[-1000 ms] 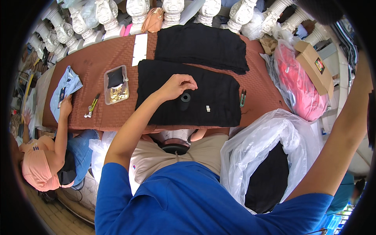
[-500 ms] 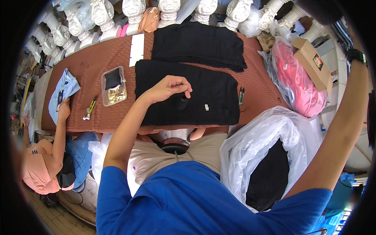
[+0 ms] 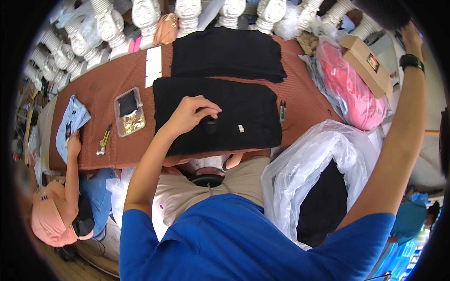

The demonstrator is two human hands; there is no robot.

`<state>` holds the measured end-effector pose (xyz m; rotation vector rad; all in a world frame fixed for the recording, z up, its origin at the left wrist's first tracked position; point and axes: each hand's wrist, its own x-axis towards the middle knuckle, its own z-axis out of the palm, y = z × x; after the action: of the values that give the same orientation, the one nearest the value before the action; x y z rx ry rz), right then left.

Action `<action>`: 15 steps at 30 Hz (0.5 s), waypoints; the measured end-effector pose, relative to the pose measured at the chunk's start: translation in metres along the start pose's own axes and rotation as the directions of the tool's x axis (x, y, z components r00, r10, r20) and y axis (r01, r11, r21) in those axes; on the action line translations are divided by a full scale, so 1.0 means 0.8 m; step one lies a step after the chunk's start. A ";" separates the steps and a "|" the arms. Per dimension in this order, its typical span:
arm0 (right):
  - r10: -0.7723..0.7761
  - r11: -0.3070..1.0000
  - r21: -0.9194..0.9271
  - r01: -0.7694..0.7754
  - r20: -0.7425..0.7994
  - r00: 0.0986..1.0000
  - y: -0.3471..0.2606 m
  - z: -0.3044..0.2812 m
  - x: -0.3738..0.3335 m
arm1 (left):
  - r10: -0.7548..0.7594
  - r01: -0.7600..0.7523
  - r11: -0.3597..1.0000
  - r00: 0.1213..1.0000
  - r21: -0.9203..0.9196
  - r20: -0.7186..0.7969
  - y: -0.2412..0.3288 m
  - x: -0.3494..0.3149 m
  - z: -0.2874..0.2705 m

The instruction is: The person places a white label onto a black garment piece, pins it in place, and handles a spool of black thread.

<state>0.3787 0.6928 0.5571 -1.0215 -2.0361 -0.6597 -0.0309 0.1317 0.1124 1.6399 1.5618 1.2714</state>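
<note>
My left hand (image 3: 192, 114) hovers over a folded black cloth (image 3: 253, 107) on the table's near side. Its fingers are bent and pressed together near the thumb; whatever they pinch, if anything, I cannot make out. Just under the fingertips shows a small dark round shape (image 3: 211, 123), hard to tell from the black cloth. A small white tag (image 3: 241, 128) lies on the cloth to its right. My right hand (image 3: 412, 38) is raised at the far upper right, a black watch on its wrist. It is next to a large dark thing (image 3: 382, 13); its fingers are hidden.
A second black cloth (image 3: 227, 54) lies behind. Left are a clear box (image 3: 140, 127) of gold-coloured pieces, yellow-green thread snips (image 3: 106, 138), and a co-worker's hand (image 3: 73, 144) on light-blue fabric (image 3: 70, 124). Right are dark-green snips (image 3: 282, 111), a cardboard box (image 3: 368, 68) and a plastic bag (image 3: 276, 187).
My left hand has turned slightly and lowered, its fingers stretched more to the right. The whole view has shifted a little. My right arm stays raised.
</note>
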 end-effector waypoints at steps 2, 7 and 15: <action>0.105 0.930 0.352 -0.103 0.013 0.994 -0.004 0.018 -0.028 | -0.136 0.121 0.984 0.984 -0.127 -0.112 -0.010 -0.001 0.002; 0.240 0.738 0.649 -0.186 0.005 0.971 -0.061 0.130 -0.157 | -0.456 0.224 0.715 0.868 -0.663 -0.199 -0.067 -0.018 0.004; 0.365 0.842 0.322 -0.433 0.251 0.897 -0.185 0.285 -0.413 | -0.629 0.136 0.192 0.778 -0.972 -0.015 -0.104 -0.031 0.039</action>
<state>0.2990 0.6275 0.1422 -1.2558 -1.9063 0.0448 -0.0381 0.1301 0.0208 0.1089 0.8739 1.7651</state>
